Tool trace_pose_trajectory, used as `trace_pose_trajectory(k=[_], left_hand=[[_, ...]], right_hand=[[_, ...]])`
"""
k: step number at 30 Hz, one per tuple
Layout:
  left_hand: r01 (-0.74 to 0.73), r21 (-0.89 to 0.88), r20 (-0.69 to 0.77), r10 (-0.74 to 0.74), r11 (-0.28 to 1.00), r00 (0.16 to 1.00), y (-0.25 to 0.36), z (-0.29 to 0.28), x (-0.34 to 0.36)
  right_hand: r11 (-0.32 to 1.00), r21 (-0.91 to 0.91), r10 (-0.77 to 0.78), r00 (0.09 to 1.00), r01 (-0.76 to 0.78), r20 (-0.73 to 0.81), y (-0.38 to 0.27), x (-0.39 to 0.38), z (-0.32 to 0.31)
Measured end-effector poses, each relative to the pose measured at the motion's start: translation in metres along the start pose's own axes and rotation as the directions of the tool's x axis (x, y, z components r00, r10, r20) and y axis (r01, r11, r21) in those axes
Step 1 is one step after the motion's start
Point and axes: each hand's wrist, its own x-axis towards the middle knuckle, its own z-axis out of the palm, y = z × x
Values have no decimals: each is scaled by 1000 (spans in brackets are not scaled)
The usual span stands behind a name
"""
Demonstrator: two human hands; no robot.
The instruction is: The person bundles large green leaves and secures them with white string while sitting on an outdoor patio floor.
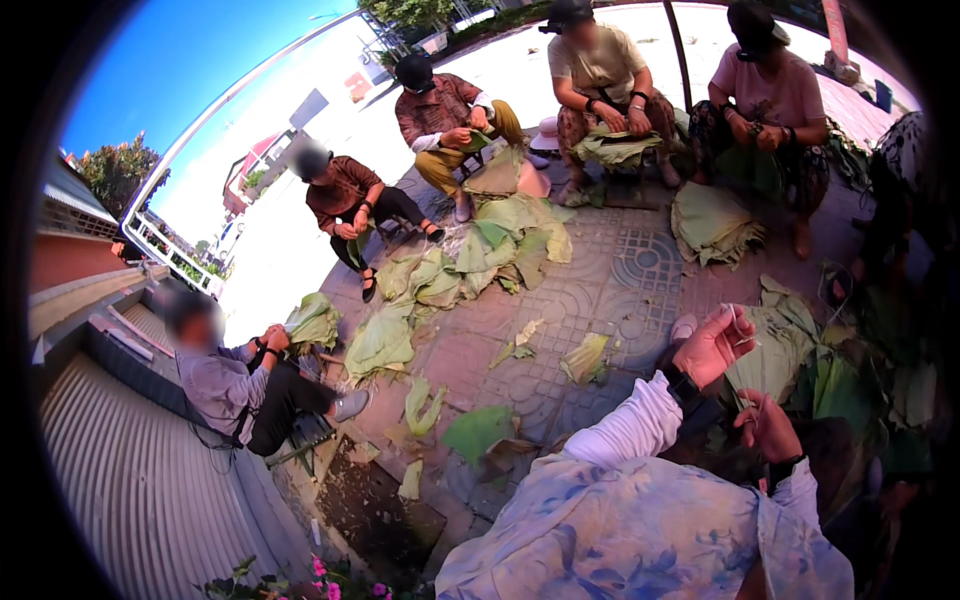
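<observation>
My left hand [712, 350] is raised above a stack of large pale-green leaves [775, 345], its fingers closed in a pinch. A thin whitish strand [735, 318] shows at its fingertips, too fine to tell exactly. Lower and to the right, my right hand [772, 430] is also closed, thumb and finger pressed together; what it pinches is too small to make out. The two hands are apart. Beside the stack, darker green leaves [838, 385] lie in shadow at the right.
Several people sit around the paved ground, handling leaves. A long heap of leaves [480, 250] stretches across the middle, and another leaf stack [715, 222] lies beyond my hands. Loose leaves [478, 432] are scattered nearer. Pink flowers [335, 590] stand at the lower edge.
</observation>
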Motion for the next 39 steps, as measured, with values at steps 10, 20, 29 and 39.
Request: trace_pose_trajectory(k=[10, 20, 29, 39], left_hand=[[-187, -81, -318, 153, 979, 936, 23, -54, -5], [-121, -10, -360, 110, 993, 927, 20, -66, -17], [-160, 19, -351, 157, 987, 923, 43, -64, -28], [-130, 150, -317, 172, 980, 933, 60, -36, -23]], right_hand=[[989, 140, -30, 988, 52, -154, -15, -13, -33], [999, -24, -42, 913, 35, -405, -20, -15, -31], [986, -71, -163, 791, 150, -590, -8, -19, -57], [749, 324, -385, 778, 578, -496, -52, -59, -101]])
